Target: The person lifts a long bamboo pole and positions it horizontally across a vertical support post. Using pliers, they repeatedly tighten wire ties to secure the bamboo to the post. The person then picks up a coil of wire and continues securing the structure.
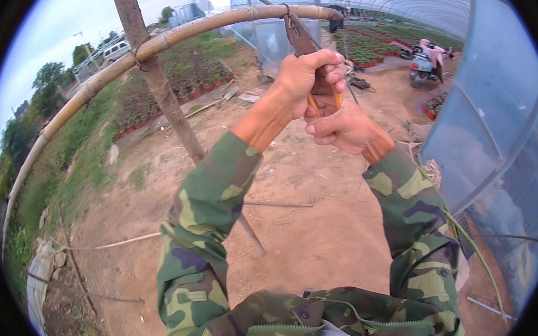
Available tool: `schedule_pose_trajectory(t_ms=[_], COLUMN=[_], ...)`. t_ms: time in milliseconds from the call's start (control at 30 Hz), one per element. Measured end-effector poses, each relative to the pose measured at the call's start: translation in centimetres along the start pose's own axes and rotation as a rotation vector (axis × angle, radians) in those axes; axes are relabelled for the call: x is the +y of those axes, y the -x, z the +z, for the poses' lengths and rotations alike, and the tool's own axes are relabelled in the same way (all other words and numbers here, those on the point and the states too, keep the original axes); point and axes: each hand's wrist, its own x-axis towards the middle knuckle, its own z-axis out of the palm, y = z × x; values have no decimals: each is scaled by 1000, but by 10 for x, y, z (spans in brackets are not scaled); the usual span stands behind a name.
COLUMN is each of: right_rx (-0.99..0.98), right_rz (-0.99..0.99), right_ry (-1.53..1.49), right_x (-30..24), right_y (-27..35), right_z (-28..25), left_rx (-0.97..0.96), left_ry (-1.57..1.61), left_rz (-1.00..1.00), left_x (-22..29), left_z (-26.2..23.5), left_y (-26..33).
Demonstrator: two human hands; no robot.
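- At the far left of the bamboo pole [151, 47], a strip of grass runs along the ground, and trees and a light van [116, 50] stand behind it.
- The bamboo pole is long and bent; it goes from low on the left up to the top middle, and it is the landmark for all the rest.
- A wooden post [165, 94] crosses the bamboo pole near its middle, and wire is wound around the two where they meet.
- Below the bamboo pole, behind the post, many small red pots [181, 94] stand in rows on the ground; dark low plants are in them.
- The left hand [303, 79] is just below the right part of the bamboo pole. Its grip is clenched around the orange handles of the pliers [306, 55].
- The head of the pliers points up and touches the bamboo pole, at a loop of wire [285, 9] on it.
- The right hand [343, 129] is just below the left hand and touches it. Its grip is also closed on the handles of the pliers, lower down.
- Both sleeves have a camouflage pattern.
- To the right of the bamboo pole's end, more red pots with plants stand inside a plastic tunnel greenhouse [486, 93].
- A pink scooter [425, 60] is parked near the greenhouse wall.
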Motion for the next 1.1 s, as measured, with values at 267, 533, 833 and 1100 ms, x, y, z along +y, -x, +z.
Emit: schedule_pose_trajectory(t_ms=[267,533,833,1100], right_rx=[-451,-377,-245,840], right_rz=[-105,-263,-42,-387], right_ry=[-436,-289,-134,1486], right_x=[46,51,5,20], right_y=[-25,-27,26,44], right_z=[17,24,17,12], left_rx=[472,265,-10,130], left_ry=[-497,-471,-321,-284], left_rz=[-191,-179,165,380], left_x=[21,30,1,20], left_z=[16,0,-46,-57], left_y=[26,33,42,2])
